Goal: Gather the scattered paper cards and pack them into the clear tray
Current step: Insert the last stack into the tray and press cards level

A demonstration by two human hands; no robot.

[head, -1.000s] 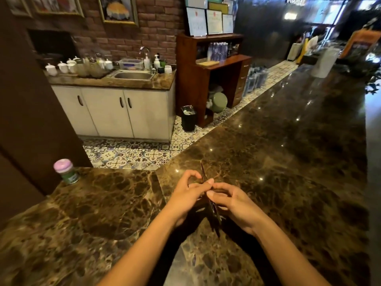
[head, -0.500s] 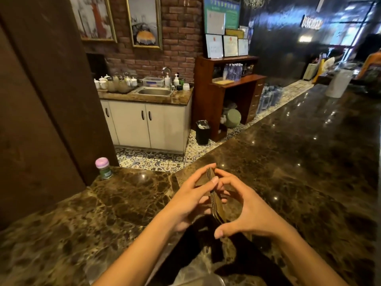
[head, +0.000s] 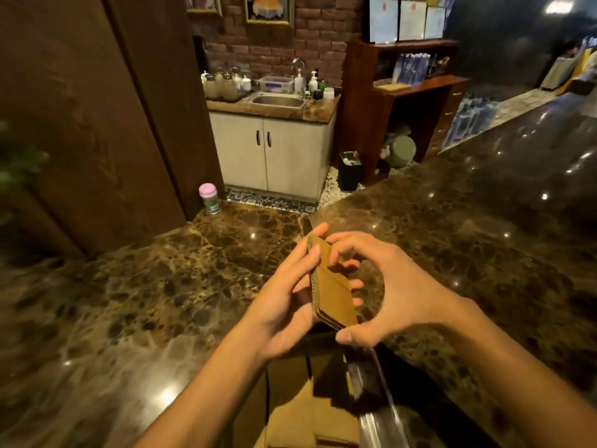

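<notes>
Brown cards [head: 332, 299] are sitting as one stack between both hands, raised above the marble bench [head: 155, 302]. The left hand [head: 284, 308] is cupping the stack from its left, fingers curling round the far edge. The right hand [head: 400, 292] is pinching it from the right, thumb at the near corner. Just below them a clear tray [head: 378, 412] is lying near the bench's front, blurred. A pink-lidded jar [head: 209, 199] is standing well apart, far left.
</notes>
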